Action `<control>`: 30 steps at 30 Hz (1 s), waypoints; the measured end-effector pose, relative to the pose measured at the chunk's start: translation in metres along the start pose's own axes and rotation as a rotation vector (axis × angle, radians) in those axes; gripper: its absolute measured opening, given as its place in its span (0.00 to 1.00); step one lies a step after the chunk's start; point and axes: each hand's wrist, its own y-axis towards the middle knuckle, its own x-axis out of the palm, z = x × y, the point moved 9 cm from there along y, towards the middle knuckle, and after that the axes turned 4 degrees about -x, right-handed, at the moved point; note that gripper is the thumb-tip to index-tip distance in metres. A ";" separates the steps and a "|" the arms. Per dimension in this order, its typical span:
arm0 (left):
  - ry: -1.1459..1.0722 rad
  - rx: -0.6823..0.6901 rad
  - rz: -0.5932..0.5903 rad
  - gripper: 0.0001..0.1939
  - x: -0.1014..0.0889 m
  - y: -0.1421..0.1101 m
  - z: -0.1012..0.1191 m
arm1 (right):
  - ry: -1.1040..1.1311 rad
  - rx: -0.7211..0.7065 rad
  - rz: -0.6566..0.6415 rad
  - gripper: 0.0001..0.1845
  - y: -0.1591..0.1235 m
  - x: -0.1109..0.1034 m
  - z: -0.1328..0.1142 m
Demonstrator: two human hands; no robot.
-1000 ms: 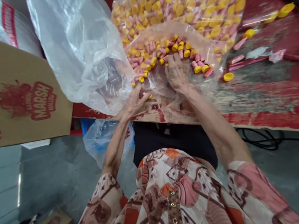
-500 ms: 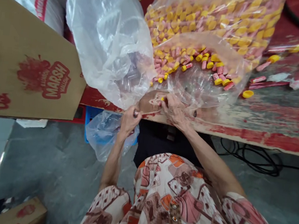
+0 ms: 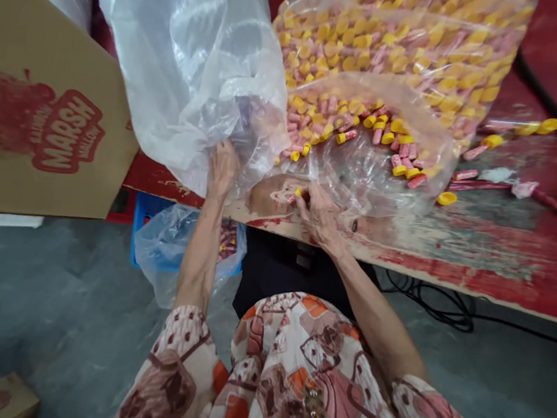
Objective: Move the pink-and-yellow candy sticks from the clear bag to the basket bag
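Observation:
My left hand (image 3: 223, 168) is at the lower edge of the big milky plastic bag (image 3: 195, 58), its fingertips hidden in the folds. Clear, tube-like pieces (image 3: 252, 129) show dimly through the film beside it. At the table edge, my right hand (image 3: 319, 215) is closed on a small pink tube with a yellow cap (image 3: 294, 196), pinched between thumb and fingers. Just beyond it lies a clear bag (image 3: 348, 170), its mouth toward me, with a heap of pink tubes with yellow caps (image 3: 382, 130) inside.
On the left stands a cardboard box (image 3: 41, 121) printed in red. Below the red, worn table (image 3: 504, 255) is a blue crate (image 3: 144, 220) lined with clear plastic. Loose capped tubes and a yellow cap (image 3: 446, 199) lie at right. Black cable (image 3: 429, 300) coils on the floor.
My left hand has moved up and away from the table edge to the milky bag. My right hand keeps its pinch on the capped tube. The view has shifted slightly rightward.

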 end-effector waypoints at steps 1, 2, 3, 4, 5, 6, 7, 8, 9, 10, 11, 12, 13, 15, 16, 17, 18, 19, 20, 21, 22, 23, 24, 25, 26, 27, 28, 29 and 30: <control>-0.001 -0.023 -0.008 0.09 0.001 0.004 -0.004 | 0.016 0.010 0.015 0.19 0.001 -0.001 -0.001; 0.002 -0.056 -0.007 0.10 -0.002 0.005 -0.008 | 0.039 0.025 0.038 0.20 0.001 -0.003 -0.001; -0.012 -0.095 -0.011 0.10 -0.005 0.002 -0.012 | 0.063 0.044 0.066 0.20 0.001 -0.004 -0.001; -0.055 -0.134 -0.028 0.11 -0.008 -0.004 -0.015 | 0.082 0.066 0.095 0.19 0.001 -0.005 -0.001; -0.131 -0.172 -0.059 0.11 -0.010 -0.014 -0.017 | 0.091 0.091 0.119 0.19 0.001 -0.005 0.000; -0.234 -0.208 -0.102 0.10 -0.008 -0.026 -0.016 | 0.092 0.114 0.135 0.18 0.001 -0.004 0.000; -0.354 -0.242 -0.153 0.10 -0.005 -0.041 -0.013 | 0.096 0.136 0.141 0.18 0.002 0.000 0.000; -0.471 -0.266 -0.209 0.10 0.001 -0.057 -0.007 | 0.113 0.158 0.140 0.18 0.003 0.005 0.000; -0.568 -0.275 -0.261 0.11 0.009 -0.073 0.001 | 0.152 0.184 0.139 0.18 0.004 0.011 0.001; -0.641 -0.270 -0.302 0.12 0.016 -0.088 0.011 | 0.218 0.216 0.140 0.19 0.006 0.018 0.001; -0.690 -0.256 -0.330 0.13 0.023 -0.101 0.021 | 0.306 0.255 0.146 0.20 0.006 0.025 0.002; -0.714 -0.235 -0.345 0.14 0.029 -0.111 0.030 | 0.400 0.296 0.154 0.22 0.006 0.031 0.003; -0.710 -0.207 -0.347 0.16 0.034 -0.118 0.038 | 0.481 0.333 0.154 0.23 0.005 0.037 0.004; -0.621 -0.131 -0.318 0.18 0.041 -0.124 0.050 | 0.539 0.344 0.118 0.24 0.002 0.042 0.001; -0.537 -0.077 -0.300 0.18 0.043 -0.124 0.055 | 0.495 0.302 0.093 0.23 0.001 0.038 -0.002; -0.427 -0.006 -0.287 0.17 0.045 -0.124 0.061 | 0.404 0.234 0.080 0.21 0.001 0.029 -0.005; -0.307 0.075 -0.282 0.15 0.049 -0.125 0.068 | 0.288 0.157 0.082 0.19 0.001 0.017 -0.008; -0.197 0.155 -0.286 0.13 0.054 -0.126 0.075 | 0.175 0.090 0.098 0.18 0.003 0.003 -0.008; -0.108 0.222 -0.298 0.11 0.060 -0.128 0.081 | 0.086 0.048 0.125 0.16 0.007 -0.013 -0.005; -0.045 0.270 -0.313 0.09 0.066 -0.130 0.086 | 0.022 0.035 0.156 0.15 0.013 -0.028 0.002; -0.007 0.295 -0.333 0.08 0.072 -0.131 0.090 | -0.018 0.042 0.183 0.15 0.022 -0.042 0.011; 0.012 0.306 -0.360 0.07 0.078 -0.130 0.093 | -0.046 0.054 0.208 0.15 0.035 -0.053 0.020; 0.023 0.312 -0.395 0.07 0.082 -0.129 0.096 | -0.088 0.055 0.225 0.16 0.050 -0.061 0.028; 0.040 0.327 -0.436 0.07 0.085 -0.126 0.099 | -0.138 0.046 0.220 0.19 0.067 -0.065 0.033; 0.061 0.347 -0.475 0.08 0.086 -0.123 0.101 | -0.195 0.045 0.187 0.25 0.085 -0.065 0.039; 0.077 0.364 -0.511 0.08 0.085 -0.119 0.103 | -0.252 0.057 0.128 0.29 0.102 -0.060 0.044; 0.083 0.366 -0.542 0.07 0.082 -0.114 0.103 | -0.295 0.075 0.061 0.32 0.117 -0.055 0.050; 0.075 0.347 -0.565 0.06 0.078 -0.109 0.101 | -0.324 0.101 -0.003 0.32 0.129 -0.050 0.055; 0.055 0.309 -0.581 0.04 0.074 -0.105 0.098 | -0.338 0.128 -0.047 0.30 0.136 -0.047 0.061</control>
